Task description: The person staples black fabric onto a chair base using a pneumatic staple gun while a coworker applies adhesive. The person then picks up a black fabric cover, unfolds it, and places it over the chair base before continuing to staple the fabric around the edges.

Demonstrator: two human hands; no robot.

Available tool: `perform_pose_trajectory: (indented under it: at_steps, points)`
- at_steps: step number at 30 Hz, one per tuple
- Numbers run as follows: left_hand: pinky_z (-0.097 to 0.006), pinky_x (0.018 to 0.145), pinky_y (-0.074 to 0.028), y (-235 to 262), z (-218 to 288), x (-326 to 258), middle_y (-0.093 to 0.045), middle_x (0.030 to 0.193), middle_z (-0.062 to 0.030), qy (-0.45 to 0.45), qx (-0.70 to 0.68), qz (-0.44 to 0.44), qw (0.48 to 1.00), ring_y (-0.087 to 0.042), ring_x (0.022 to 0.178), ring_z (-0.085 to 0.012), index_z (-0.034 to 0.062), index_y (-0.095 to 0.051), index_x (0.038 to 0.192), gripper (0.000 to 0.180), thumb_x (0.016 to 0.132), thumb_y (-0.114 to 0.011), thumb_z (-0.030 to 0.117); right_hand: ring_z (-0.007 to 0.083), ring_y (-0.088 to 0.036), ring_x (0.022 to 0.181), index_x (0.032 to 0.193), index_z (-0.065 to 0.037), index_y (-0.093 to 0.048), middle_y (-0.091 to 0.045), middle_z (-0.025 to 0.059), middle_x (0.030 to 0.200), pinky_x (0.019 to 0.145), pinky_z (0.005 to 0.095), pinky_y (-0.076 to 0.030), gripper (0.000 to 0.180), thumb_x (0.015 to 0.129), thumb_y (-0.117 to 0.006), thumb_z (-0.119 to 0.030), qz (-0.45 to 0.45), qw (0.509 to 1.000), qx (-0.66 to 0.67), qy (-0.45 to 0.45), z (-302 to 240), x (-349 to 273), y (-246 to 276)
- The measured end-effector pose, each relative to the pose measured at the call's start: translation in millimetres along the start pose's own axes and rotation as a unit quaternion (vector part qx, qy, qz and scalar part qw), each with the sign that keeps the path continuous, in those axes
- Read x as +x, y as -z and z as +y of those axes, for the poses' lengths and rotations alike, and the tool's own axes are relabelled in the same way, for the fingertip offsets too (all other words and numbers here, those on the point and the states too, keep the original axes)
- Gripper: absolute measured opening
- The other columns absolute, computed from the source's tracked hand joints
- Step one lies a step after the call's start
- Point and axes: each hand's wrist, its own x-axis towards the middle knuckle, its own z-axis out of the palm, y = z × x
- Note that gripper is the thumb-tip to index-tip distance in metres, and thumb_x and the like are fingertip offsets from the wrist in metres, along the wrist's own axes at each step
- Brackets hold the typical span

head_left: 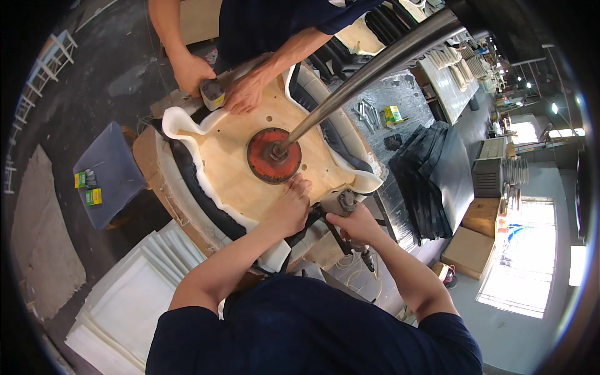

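Note:
A pale plywood panel (228, 165) lies before me, rimmed with white padding (195, 153) and black cover material (194, 181). At its middle, a red round plate (259, 164) on a steel rod (369, 78) rests against the wood. My right hand (357, 224) grips an air staple gun (337, 203), its head at the panel's near right edge. My left hand (289, 205) is at the near edge, fingers curled over the wood; whatever they pinch is hidden. Across the panel, another person's hand (192, 74) holds a second staple gun (212, 95); their other hand (245, 94) presses the edge.
To the left stands a stool (112, 175) with small green-and-yellow boxes. White sheets (128, 300) are stacked at the lower left. Black sheets (437, 181) lie on a worktable at right, near a yellow-green box (392, 115). A thin hose (359, 275) hangs by my right arm.

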Motion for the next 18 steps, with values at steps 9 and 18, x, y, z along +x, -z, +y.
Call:
perform_pose_trajectory:
  at_steps: [9,18]
  points:
    - [-0.055,0.135,-0.025,8,11,6,-0.05,0.152,-0.021,0.074,-0.001,-0.001,0.997,-0.031,0.161,-0.0455,-0.0044,-0.077,0.101,0.021,0.092,-0.074,0.014,0.0165,-0.07,0.054,0.109,0.001,-0.076,-0.072,0.0072,0.067,0.054,0.0349,-0.056,0.047,0.091,-0.089,-0.04,-0.023,0.998,-0.05,-0.01,-7,0,1]
    - [-0.057,0.136,-0.024,3,5,-1,-0.052,0.154,-0.0214,0.061,-0.006,0.021,0.998,-0.033,0.16,-0.0468,-0.0032,-0.076,0.099,0.015,0.092,-0.073,0.01,0.0163,-0.068,0.054,0.111,0.0,-0.075,-0.073,0.0074,0.071,0.053,0.0351,-0.056,0.046,0.09,-0.09,-0.037,0.0,0.995,-0.097,0.001,-24,1,-8]
